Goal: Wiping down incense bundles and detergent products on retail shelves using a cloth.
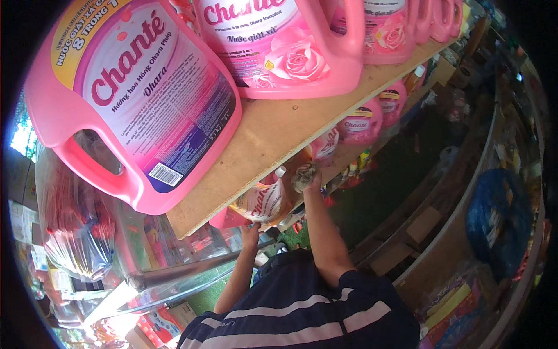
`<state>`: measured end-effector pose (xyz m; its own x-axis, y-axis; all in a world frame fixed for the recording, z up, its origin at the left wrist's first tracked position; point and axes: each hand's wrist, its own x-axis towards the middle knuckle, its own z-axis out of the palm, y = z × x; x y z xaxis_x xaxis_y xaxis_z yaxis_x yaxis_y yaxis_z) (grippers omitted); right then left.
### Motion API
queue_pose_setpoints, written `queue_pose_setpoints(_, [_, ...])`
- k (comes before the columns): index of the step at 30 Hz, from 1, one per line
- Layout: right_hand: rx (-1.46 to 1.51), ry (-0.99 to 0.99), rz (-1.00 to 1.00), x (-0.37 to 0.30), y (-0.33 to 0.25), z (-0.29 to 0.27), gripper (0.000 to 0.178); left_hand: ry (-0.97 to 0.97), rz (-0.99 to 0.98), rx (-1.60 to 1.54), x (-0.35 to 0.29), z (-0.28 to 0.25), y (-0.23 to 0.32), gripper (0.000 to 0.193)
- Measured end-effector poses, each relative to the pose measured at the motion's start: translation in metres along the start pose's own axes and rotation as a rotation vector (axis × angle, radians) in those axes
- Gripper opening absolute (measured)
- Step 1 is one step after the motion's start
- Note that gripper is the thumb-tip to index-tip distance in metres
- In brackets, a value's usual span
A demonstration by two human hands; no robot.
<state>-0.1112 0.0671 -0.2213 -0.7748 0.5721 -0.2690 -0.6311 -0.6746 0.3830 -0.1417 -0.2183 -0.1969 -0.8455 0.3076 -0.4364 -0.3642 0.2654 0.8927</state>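
Hands busy: left hand (250,235) seems to grip bottle (261,200) at its one o'clock; right hand (313,181) clutches grey rag (304,175). Likely wiping: brace left, swipe clear of shelf board (256,139), right hand's ten o'clock.

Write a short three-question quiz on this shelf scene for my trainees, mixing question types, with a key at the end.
1. True or false: the large jugs on top of the wooden shelf have no handles.
2. Fill in the gap: the person's right hand holds a wadded, greyish ____.
3. Which of the person's hands is at the lower end of the white-capped bottle under the shelf's edge?

Key:
1. False; they are pink with moulded handles.
2. cloth
3. The left hand.
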Motion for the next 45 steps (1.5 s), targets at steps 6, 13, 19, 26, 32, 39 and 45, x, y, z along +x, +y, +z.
queue_pose_setpoints(6, [-0.013, 0.106, -0.036, -0.050, -0.014, -0.014, 0.016, 0.010, 0.069, 0.143, 0.001, 0.007, -0.007, 0.041])
queue_pose_setpoints(13, [-0.200, 0.176, -0.040, -0.096, -0.014, -0.011, 0.018, -0.135, -0.327, 0.298, -0.023, 0.033, -0.046, 0.058])
queue_pose_setpoints(19, [-0.284, 0.111, 0.007, -0.114, -0.027, -0.030, 0.021, -0.613, 0.446, 0.586, -0.057, 0.093, 0.042, 0.055])
queue_pose_setpoints(26, [-0.724, 0.258, -0.048, -0.129, 0.018, 0.030, 0.033, -0.204, 0.732, 0.279, -0.063, 0.163, 0.150, 0.054])
queue_pose_setpoints(32, [-0.640, 0.182, -0.002, -0.104, -0.039, -0.025, 0.035, -0.289, 0.576, 0.093, -0.043, 0.206, 0.147, 0.031])
queue_pose_setpoints(39, [-1.197, 0.519, -0.077, -0.116, -0.053, -0.016, 0.051, -0.412, 0.632, 0.057, -0.039, 0.172, 0.145, 0.011])
queue_pose_setpoints(45, [-1.006, 0.448, 0.037, -0.098, -0.068, -0.042, 0.067, -0.550, 0.879, 0.308, -0.049, 0.153, 0.158, 0.020])
